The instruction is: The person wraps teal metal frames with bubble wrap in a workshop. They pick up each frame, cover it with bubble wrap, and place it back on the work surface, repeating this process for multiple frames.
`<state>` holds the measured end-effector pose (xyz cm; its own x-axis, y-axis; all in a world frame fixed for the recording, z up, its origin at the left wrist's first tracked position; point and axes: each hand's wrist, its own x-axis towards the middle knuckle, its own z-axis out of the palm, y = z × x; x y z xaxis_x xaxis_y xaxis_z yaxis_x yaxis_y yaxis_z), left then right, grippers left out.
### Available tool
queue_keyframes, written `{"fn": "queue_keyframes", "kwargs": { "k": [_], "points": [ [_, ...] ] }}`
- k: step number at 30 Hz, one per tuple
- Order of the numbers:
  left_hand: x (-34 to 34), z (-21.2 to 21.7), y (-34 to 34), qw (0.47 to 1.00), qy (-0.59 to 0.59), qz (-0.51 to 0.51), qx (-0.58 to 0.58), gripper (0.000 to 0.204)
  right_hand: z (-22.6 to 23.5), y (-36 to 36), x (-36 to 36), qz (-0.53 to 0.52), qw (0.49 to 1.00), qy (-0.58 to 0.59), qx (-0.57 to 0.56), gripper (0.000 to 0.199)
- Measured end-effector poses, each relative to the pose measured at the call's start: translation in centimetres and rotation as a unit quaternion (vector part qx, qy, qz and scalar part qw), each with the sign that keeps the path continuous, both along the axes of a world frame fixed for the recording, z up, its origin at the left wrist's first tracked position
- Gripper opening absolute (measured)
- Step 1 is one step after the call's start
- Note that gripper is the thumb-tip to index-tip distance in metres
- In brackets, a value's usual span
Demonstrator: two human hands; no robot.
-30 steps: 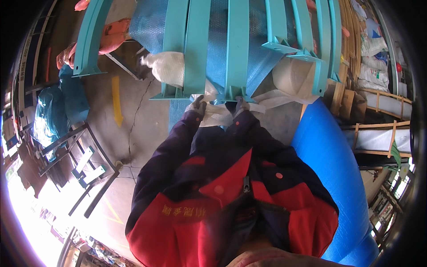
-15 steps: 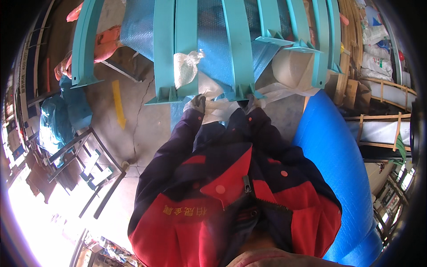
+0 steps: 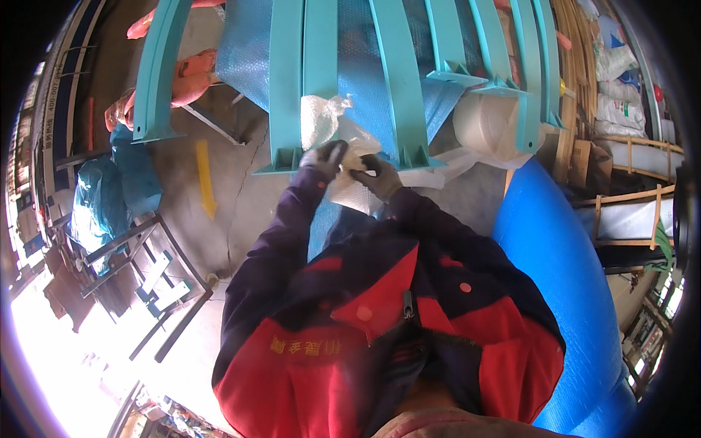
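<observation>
White packing wrap hangs in a bunched strip between two turquoise metal beams. My left hand, in a grey glove, grips its upper left part, close to the flanged end of one turquoise beam. From the right, my gloved right hand pinches the same strip, with thumb and fingers curled. Beside it is the end plate of another turquoise beam. Just above my left hand, a crumpled white wrap piece clings around a beam. The fingertips are partly hidden by the wrap.
Several more turquoise beams extend away over blue bubble wrap. A white wrap roll sits at the right. A large blue roll stands by my right side. A dark metal frame lies at left.
Both hands have left the flanged beam end and moved closer together. My right hand has come left onto the white wrap, which is now gathered up between them.
</observation>
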<state>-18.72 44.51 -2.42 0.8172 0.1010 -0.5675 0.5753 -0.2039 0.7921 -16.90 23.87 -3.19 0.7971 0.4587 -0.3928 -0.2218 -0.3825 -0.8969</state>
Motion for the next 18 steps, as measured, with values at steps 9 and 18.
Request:
{"fn": "queue_keyframes", "kwargs": {
  "k": [9, 18],
  "points": [
    [6.3, -6.8, 8.5, 0.918, 0.001, -0.047, 0.393, 0.055, -3.3, -0.4, -0.4, 0.024, 0.992, -0.123, 0.033, 0.050],
    [0.4, -10.9, 25.4, 0.741, -0.069, 0.545, -0.387, 0.066, -8.2, -0.5, -0.7, -0.260, 0.965, -0.009, 0.027, 0.036]
  ]
}}
